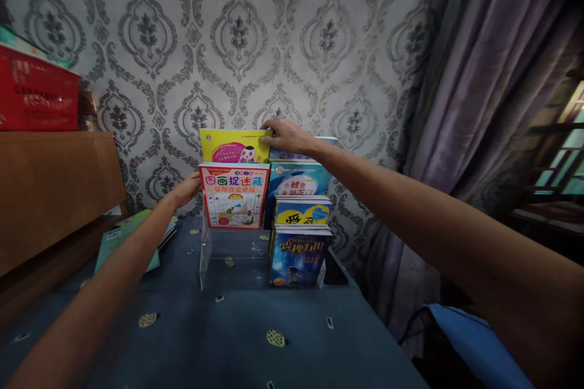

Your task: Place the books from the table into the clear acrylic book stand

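A clear acrylic stepped book rack [204,258] stands on the cloth-covered table with picture books on its tiers. My right hand [292,137] reaches across to the back left and pinches the top right corner of a yellow book [221,147], thumb in front. My left hand [186,190] is at the left edge of the books, its fingertips hidden beside or behind them. In front of the yellow book stands a red-bordered picture book [235,197]. The right column holds a light-blue book [296,179], a yellow-and-blue book [302,211] and a dark-blue book [298,258].
Several books [109,246] lie in a pile at the left, partly behind my left forearm. A wooden cabinet [59,188] bears a red basket [39,91]. Patterned wallpaper rises behind the rack; a curtain [438,109] hangs at the right. A blue item [474,346] is at lower right.
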A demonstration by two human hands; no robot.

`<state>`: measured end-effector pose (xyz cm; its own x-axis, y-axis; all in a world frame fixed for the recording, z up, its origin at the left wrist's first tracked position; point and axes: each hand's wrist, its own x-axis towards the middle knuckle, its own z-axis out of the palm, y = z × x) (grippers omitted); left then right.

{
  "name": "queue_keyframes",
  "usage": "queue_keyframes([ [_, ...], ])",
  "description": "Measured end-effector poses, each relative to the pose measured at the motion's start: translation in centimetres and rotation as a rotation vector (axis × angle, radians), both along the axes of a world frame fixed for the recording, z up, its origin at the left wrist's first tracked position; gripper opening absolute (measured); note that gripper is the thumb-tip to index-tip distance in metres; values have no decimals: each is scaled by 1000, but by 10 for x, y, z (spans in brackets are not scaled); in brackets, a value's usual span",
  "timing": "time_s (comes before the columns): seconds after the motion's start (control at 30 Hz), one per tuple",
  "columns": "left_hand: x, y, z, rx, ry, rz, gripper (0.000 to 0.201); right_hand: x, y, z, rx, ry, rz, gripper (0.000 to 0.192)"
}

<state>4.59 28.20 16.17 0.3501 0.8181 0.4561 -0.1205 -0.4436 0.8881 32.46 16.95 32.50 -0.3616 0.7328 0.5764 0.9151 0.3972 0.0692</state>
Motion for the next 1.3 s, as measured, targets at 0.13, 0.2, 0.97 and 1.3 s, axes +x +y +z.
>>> queue_keyframes([
  [0.13,-1,-15,-3,25,-88,39,51,6,4,-6,53,46,51,44],
  [0.2,-1,-27,-8,72,-189,135,54,7,2,-10,82,90,59,48],
  [0.97,23,-58,-22,292,407,801,59,-38,-40,-203,57,330,319,42],
  [1.3,24,-67,-25,365,474,856,41,-43,-19,-220,51,427,312,48],
])
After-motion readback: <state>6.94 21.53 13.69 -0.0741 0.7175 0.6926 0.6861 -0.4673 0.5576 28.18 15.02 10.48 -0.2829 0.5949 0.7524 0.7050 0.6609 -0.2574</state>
